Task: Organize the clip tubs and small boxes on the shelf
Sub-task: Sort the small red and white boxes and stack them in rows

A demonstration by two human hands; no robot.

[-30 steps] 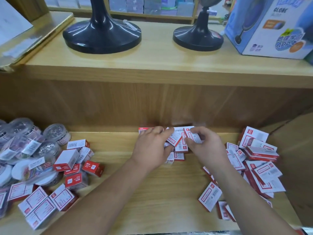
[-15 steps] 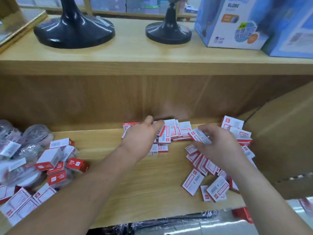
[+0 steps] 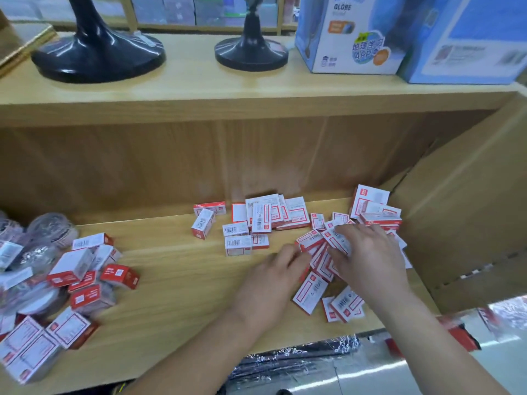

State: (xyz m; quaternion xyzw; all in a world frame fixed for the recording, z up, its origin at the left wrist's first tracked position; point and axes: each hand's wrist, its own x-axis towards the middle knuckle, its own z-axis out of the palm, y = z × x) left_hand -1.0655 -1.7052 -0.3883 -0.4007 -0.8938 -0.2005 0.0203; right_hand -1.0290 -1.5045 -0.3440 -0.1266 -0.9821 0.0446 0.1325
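Note:
Small red-and-white boxes lie scattered on the lower wooden shelf (image 3: 176,269). One group of boxes (image 3: 263,220) sits at the back centre, partly stacked. A loose pile of boxes (image 3: 316,252) lies to the right. My right hand (image 3: 368,255) rests on top of this pile, fingers spread over several boxes. My left hand (image 3: 273,275) touches the pile's left edge with its fingertips. Whether either hand grips a box is hidden. Clear round clip tubs (image 3: 52,229) and more boxes (image 3: 74,266) are heaped at the far left.
A cardboard panel (image 3: 467,212) closes the shelf on the right. On the upper shelf (image 3: 199,89) stand two black globe bases (image 3: 99,52) and blue globe cartons (image 3: 348,35). Plastic-wrapped stock (image 3: 299,360) lies below the shelf's front edge.
Both hands have left the back-centre group and moved right and forward onto the right-hand pile. The camera view has shifted right.

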